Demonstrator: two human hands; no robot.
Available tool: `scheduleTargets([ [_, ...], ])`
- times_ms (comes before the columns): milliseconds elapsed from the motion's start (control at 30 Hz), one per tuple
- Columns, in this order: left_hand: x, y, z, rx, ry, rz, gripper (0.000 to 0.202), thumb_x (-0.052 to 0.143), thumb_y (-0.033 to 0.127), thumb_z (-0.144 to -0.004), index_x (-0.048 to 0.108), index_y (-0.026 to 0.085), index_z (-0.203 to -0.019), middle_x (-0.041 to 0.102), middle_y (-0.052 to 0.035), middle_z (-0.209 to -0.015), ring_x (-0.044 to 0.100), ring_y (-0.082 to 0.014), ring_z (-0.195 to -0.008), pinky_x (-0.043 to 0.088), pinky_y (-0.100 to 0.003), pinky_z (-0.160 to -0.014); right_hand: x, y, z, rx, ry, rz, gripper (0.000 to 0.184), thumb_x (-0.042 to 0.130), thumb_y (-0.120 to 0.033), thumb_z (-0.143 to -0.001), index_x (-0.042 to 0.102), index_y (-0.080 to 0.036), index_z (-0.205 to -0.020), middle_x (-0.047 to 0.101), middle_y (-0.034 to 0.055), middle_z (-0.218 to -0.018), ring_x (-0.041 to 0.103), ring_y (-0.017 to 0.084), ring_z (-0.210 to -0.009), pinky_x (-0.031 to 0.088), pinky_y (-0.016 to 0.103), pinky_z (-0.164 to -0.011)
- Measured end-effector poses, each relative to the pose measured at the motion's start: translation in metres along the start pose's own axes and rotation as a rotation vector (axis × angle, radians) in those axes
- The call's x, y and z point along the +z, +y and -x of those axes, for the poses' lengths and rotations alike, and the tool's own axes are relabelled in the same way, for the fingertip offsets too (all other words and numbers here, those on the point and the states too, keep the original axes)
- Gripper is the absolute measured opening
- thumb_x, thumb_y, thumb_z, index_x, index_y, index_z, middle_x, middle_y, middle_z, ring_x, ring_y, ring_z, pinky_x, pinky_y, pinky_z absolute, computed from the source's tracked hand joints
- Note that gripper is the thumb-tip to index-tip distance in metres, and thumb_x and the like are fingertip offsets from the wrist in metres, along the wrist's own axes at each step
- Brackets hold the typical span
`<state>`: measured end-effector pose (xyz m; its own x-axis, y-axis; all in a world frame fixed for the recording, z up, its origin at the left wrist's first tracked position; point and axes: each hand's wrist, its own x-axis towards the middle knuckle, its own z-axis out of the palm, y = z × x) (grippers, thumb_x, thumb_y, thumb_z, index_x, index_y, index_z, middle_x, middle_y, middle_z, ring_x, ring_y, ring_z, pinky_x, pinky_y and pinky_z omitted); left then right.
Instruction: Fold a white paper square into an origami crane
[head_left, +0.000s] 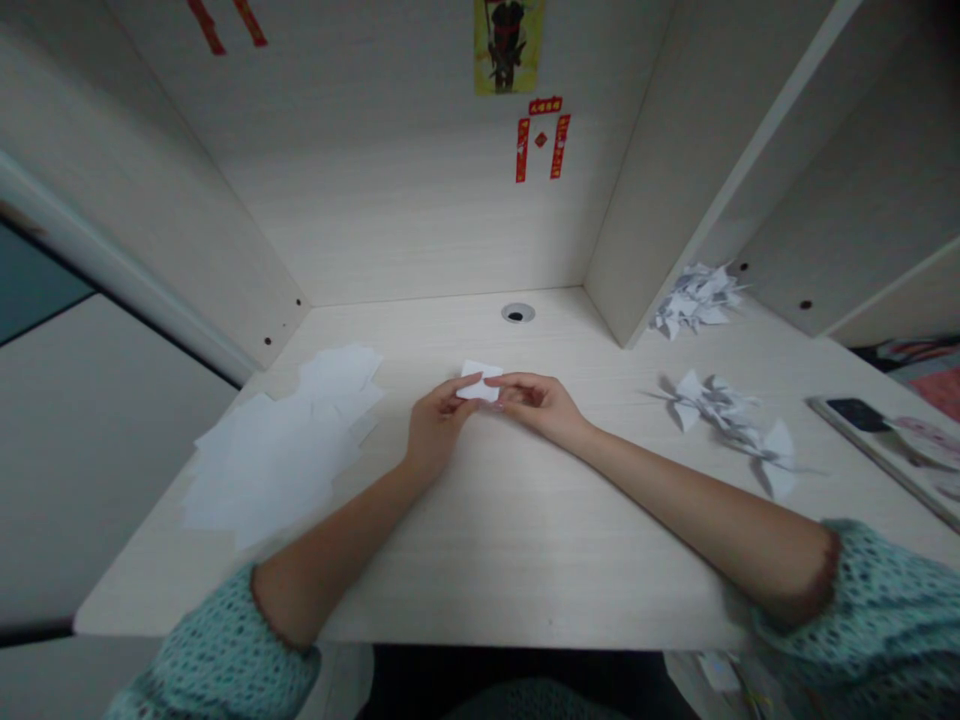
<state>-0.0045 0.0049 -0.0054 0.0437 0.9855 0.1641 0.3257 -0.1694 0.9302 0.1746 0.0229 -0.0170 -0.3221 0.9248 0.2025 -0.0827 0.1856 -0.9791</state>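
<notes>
A small folded white paper point(480, 381) lies at the middle of the pale wooden desk point(525, 530). My left hand point(435, 425) pinches its left edge with closed fingers. From the right, my right hand point(536, 398) grips the same paper, fingers curled over its right edge. Both forearms stretch out from teal patterned sleeves.
A spread of flat white paper sheets point(277, 450) covers the desk's left part. Folded white paper figures point(731, 420) lie at the right, and a heap of several more point(697, 298) sits in the right alcove. A phone on a book point(881, 435) rests at the far right. A cable hole point(517, 313) is at the back.
</notes>
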Motion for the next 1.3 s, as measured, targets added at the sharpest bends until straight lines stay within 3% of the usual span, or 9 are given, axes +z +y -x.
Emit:
scheduleTargets([
  [400, 0.001, 0.004, 0.002, -0.025, 0.05, -0.055, 0.038, 0.071, 0.036, -0.069, 0.071, 0.024, -0.105, 0.07, 0.0011, -0.067, 0.055, -0.0116, -0.058, 0.04, -0.023, -0.057, -0.001, 0.001, 0.0, -0.016, -0.016, 0.024, 0.039, 0.068, -0.04, -0.074, 0.066, -0.019, -0.107, 0.06, -0.0011, -0.066, 0.051, 0.01, -0.058, 0.041, 0.023, -0.055],
  [633, 0.002, 0.003, 0.003, 0.031, 0.053, -0.079, 0.033, 0.07, 0.036, -0.07, 0.072, 0.026, -0.102, 0.074, -0.0022, -0.09, 0.059, -0.0132, -0.064, 0.045, -0.025, -0.063, -0.003, 0.008, -0.001, -0.027, -0.003, 0.037, 0.037, 0.068, -0.042, -0.074, 0.068, -0.021, -0.104, 0.07, 0.0044, -0.085, 0.062, 0.016, -0.076, 0.048, 0.027, -0.067],
  [767, 0.002, 0.004, 0.005, 0.048, 0.012, -0.071, 0.033, 0.071, 0.036, -0.07, 0.072, 0.028, -0.102, 0.074, -0.0025, -0.097, 0.061, -0.0136, -0.067, 0.047, -0.026, -0.065, 0.0, 0.007, -0.002, -0.022, 0.098, 0.011, 0.027, 0.069, -0.042, -0.072, 0.072, -0.019, -0.086, 0.072, 0.0047, -0.085, 0.063, 0.016, -0.077, 0.048, 0.029, -0.073],
  [900, 0.004, 0.003, 0.006, 0.01, -0.04, 0.001, 0.036, 0.072, 0.039, -0.069, 0.071, 0.027, -0.103, 0.073, -0.0029, -0.1, 0.063, -0.0152, -0.069, 0.048, -0.028, -0.066, 0.003, 0.004, -0.002, -0.018, 0.212, 0.027, 0.025, 0.07, -0.043, -0.07, 0.072, -0.018, -0.068, 0.07, 0.0027, -0.068, 0.06, 0.015, -0.064, 0.047, 0.028, -0.064],
  [1100, 0.006, 0.001, 0.001, -0.089, -0.052, 0.232, 0.033, 0.074, 0.037, -0.066, 0.074, 0.022, -0.094, 0.074, -0.0051, -0.096, 0.067, -0.0208, -0.084, 0.049, -0.034, -0.081, 0.006, -0.001, 0.003, -0.022, 0.313, 0.048, 0.025, 0.072, -0.043, -0.068, 0.072, -0.018, -0.067, 0.068, 0.0029, -0.063, 0.058, 0.014, -0.058, 0.045, 0.027, -0.057],
  [1300, 0.006, 0.0, 0.0, -0.126, -0.014, 0.273, 0.026, 0.076, 0.034, -0.064, 0.075, 0.021, -0.087, 0.074, -0.0056, -0.093, 0.067, -0.0221, -0.089, 0.048, -0.036, -0.088, 0.007, -0.002, 0.003, -0.021, 0.341, 0.048, 0.022, 0.072, -0.04, -0.068, 0.073, -0.018, -0.068, 0.07, 0.0036, -0.065, 0.06, 0.014, -0.058, 0.046, 0.027, -0.058],
])
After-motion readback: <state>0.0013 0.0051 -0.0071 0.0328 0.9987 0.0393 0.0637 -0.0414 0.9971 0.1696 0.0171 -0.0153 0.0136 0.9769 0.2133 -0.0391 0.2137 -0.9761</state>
